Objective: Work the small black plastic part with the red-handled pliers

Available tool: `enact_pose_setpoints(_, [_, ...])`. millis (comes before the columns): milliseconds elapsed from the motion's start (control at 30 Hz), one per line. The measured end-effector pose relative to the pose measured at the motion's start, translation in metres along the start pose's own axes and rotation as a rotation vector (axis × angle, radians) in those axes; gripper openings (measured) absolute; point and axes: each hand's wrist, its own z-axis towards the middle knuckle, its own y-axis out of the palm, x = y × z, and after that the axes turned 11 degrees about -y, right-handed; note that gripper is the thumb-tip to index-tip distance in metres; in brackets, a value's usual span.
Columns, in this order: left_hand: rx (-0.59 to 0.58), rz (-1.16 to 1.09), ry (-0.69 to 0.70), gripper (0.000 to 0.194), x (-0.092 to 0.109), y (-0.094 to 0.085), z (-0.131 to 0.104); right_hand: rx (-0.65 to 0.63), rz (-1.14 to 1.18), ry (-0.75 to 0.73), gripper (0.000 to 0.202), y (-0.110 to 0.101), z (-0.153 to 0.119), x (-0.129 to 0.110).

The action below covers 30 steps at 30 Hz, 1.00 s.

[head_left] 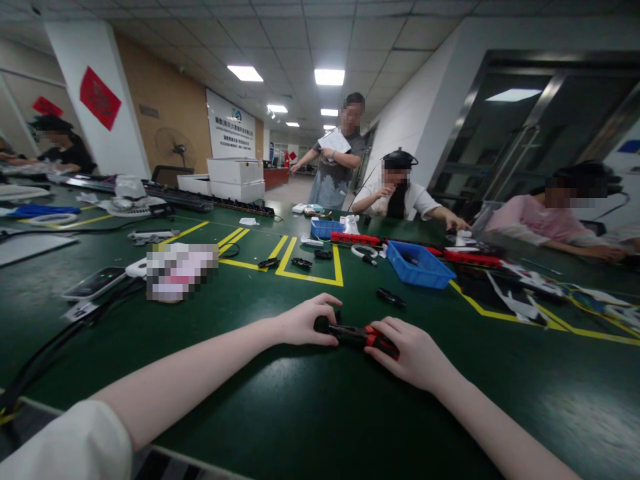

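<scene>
Pliers (pixel 353 333) with red and black handles are gripped in my right hand (pixel 407 347), its fingers wrapped round the handles. Their dark jaws point left, toward my left hand (pixel 306 321). Between the thumb and fingers of that hand is a small black part (pixel 321 325), and the jaws meet it or lie right beside it. What kind of part it is I cannot make out. A similar-looking black piece (pixel 391 297) lies on the green table (pixel 280 413) beyond my right hand.
Farther off, several black pieces (pixel 301 263) lie around yellow tape lines (pixel 310 280). A blue bin (pixel 420 265) stands to the right, with a red strip (pixel 473 259) behind it. Cables (pixel 65 327) and a phone-like device (pixel 95 283) are at left. Co-workers (pixel 400 190) are across the table.
</scene>
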Motion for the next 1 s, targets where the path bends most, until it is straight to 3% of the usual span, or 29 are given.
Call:
enact_pose_setpoints(300, [0.007, 0.015, 0.035, 0.025, -0.001, 0.0, 0.0, 0.018, -0.006, -0.001, 0.03, -0.001, 0.0, -0.002])
enact_pose_setpoints(667, [-0.002, 0.02, 0.014, 0.025, 0.0, 0.0, 0.001, 0.137, -0.205, -0.129, 0.039, 0.007, -0.004, 0.009])
enact_pose_setpoints(1000, [-0.001, 0.011, 0.016, 0.024, 0.002, -0.001, -0.001, 0.08, -0.094, -0.075, 0.034, 0.002, -0.003, 0.004])
